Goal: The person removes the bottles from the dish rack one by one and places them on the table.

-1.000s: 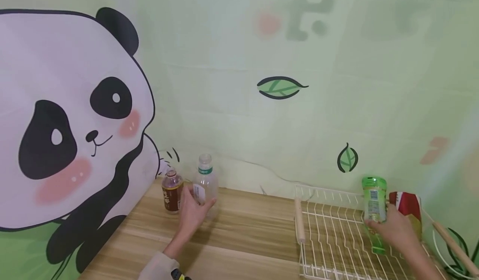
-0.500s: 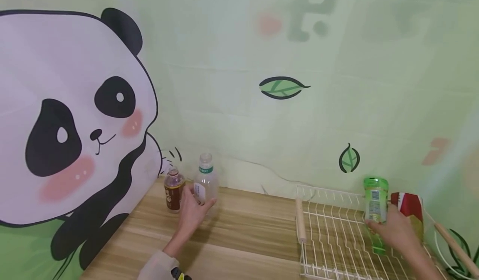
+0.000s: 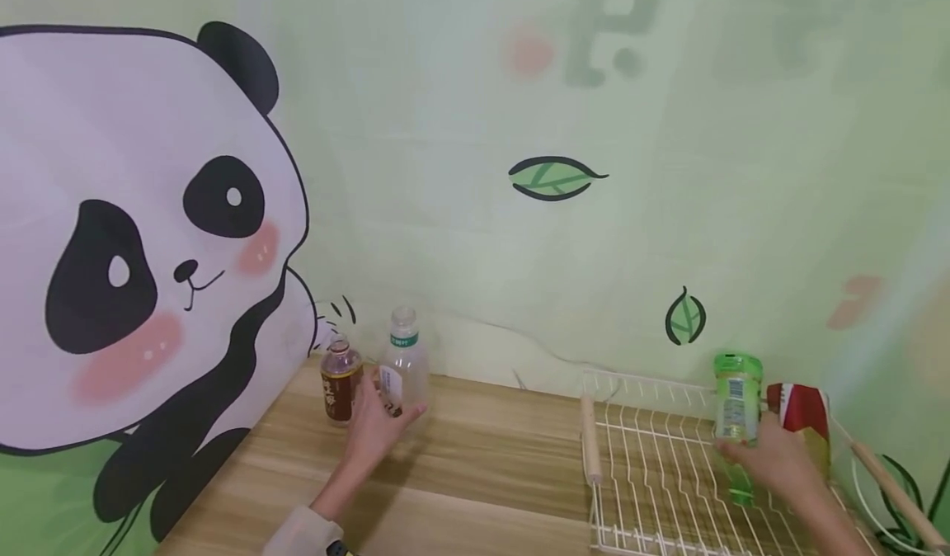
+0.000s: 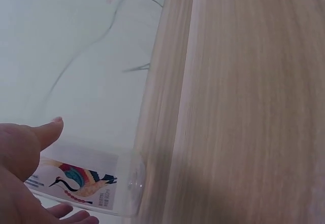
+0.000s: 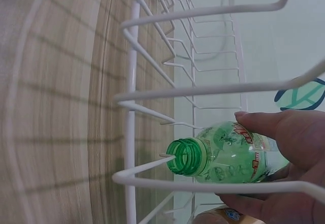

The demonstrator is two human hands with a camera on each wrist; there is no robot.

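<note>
A clear plastic bottle [image 3: 414,374] with a green neck band and no cap stands upright on the wooden table. My left hand [image 3: 373,426] is beside it, thumb and fingers spread about its lower part. The left wrist view shows its crane-printed label [image 4: 76,181] between my thumb and fingers. Just left stands a small dark-labelled bottle [image 3: 340,387]. My right hand [image 3: 775,457] grips a green plastic bottle [image 3: 736,399] upside down over the white wire rack [image 3: 653,473]. Its uncapped mouth [image 5: 185,157] is among the wires, with a wire crossing the opening.
A red and yellow item [image 3: 805,416] stands in the rack behind my right hand. Wooden handles [image 3: 590,440] run along the rack's two sides. Behind the table hangs a green backdrop [image 3: 460,234] printed with a panda [image 3: 171,267].
My left thumb and fingers have loosened from the clear bottle, baring more of its label. The right hand keeps its grip on the green bottle; the head view has shifted slightly.
</note>
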